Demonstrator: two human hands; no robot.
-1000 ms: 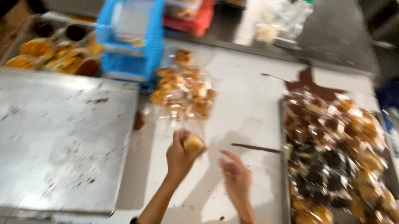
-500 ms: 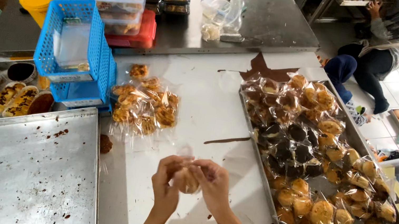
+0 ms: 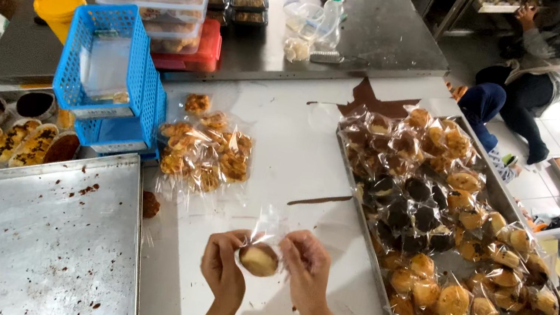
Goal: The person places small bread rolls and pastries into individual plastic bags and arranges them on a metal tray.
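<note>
Left hand and right hand pinch one bagged bun between them. Tray of wrapped buns just right of it; bare tray left.

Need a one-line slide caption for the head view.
Both hands, left hand and right hand, hold a bun in clear wrap above the white table.

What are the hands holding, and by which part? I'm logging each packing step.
Both hands, left hand and right hand, hold a small bagged pastry by its clear wrapper's opposite sides.
</note>
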